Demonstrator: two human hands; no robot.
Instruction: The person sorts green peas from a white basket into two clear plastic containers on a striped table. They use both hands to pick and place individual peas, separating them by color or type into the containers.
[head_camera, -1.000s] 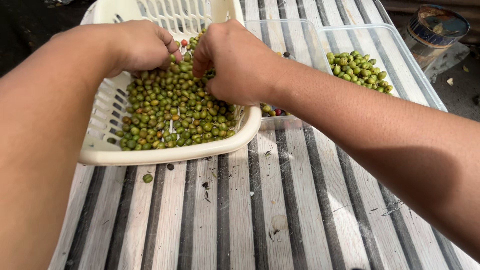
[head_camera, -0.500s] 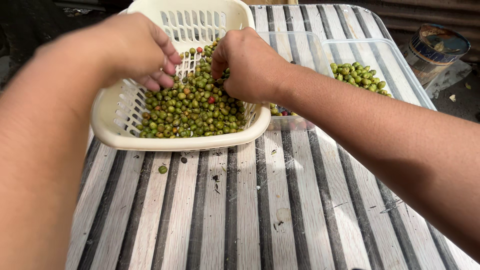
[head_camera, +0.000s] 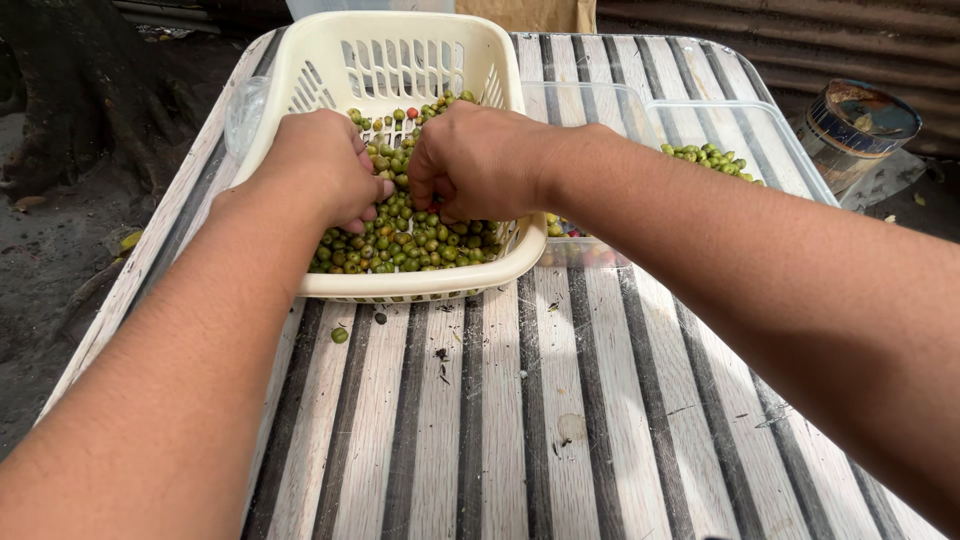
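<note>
Both hands are down in the cream slotted plastic basket (head_camera: 330, 60), knuckles up, working in the heap of small green berries (head_camera: 420, 245). The left hand (head_camera: 320, 170) is curled loosely over the berries, fingertips buried among them. The right hand (head_camera: 480, 160) sits just beside it, fingers pinched together on the pile; what it has between them I cannot tell. Berries lie under and just in front of both hands, with a red one (head_camera: 411, 113) beyond them. One stray green berry (head_camera: 340, 335) lies on the striped table (head_camera: 520, 420), nearer than the left hand. To the right of the right hand stands a clear tray (head_camera: 770, 135) holding more green berries (head_camera: 710, 160).
</note>
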